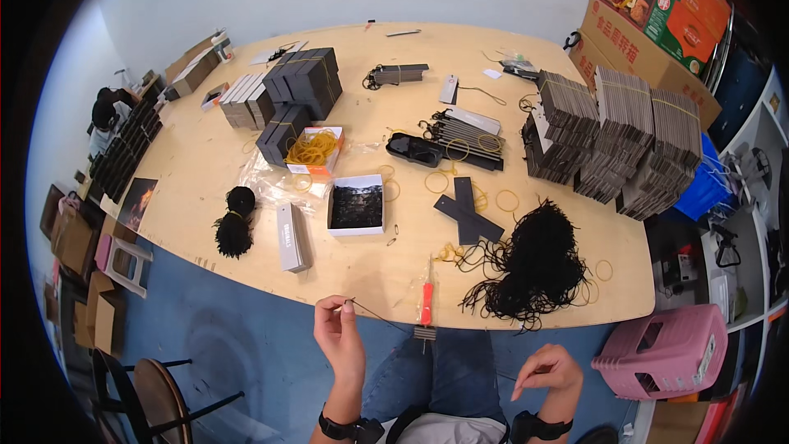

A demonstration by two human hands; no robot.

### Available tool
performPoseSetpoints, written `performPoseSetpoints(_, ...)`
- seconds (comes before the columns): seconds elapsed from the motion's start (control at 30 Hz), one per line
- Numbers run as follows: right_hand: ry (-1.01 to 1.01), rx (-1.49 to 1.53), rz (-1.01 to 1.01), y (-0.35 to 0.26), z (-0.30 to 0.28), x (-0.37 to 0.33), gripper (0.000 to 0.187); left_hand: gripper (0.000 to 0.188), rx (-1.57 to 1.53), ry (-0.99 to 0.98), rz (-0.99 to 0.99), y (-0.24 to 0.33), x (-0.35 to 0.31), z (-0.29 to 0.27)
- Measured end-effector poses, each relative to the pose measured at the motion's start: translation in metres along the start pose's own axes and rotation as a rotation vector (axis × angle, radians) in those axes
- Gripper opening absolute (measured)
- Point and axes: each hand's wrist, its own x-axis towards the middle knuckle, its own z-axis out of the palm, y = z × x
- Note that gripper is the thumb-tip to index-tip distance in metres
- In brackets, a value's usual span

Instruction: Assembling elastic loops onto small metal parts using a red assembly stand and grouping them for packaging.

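A: Where's the thin dark cord (380, 317)?
B: Its upper end is at the left hand (340, 349), pinched between thumb and index fingertips. From those fingers it slants down rightward to just beside a dark ribbed piece (425, 333). I can't tell whether it joins it.
A: And the right hand (549, 372)?
B: Its fingers are loosely curled, well apart from the cord. I can't tell whether they hold anything.
A: What's nearest?
B: A red-handled tool (426, 304), right of the left fingers, at the near edge of the surface (187, 189). The ribbed piece is at its lower end.
A: Farther out?
B: Beyond the right fingers lies a big bundle of black cords (544, 259). Ahead of the left fingers stands a white box (332, 212) of small black items; ahead and leftward, a long grey box (289, 240). Between the white box and the bundle, farther from both hands' fingers, two dark strips (468, 215) cross.
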Motion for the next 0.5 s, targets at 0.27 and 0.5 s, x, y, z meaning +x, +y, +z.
performPoseSetpoints(0.27,0.674,-0.057,-0.021,-0.002,0.043,0.031,0.007,0.005,0.055,-0.162,0.133,0.006,-0.009,-0.007)
performPoseSetpoints(0.5,0.887,-0.752,-0.129,-0.002,0.079,0.07,0.014,0.008,-0.116,-0.755,-0.121,0.028,-0.065,0.014)
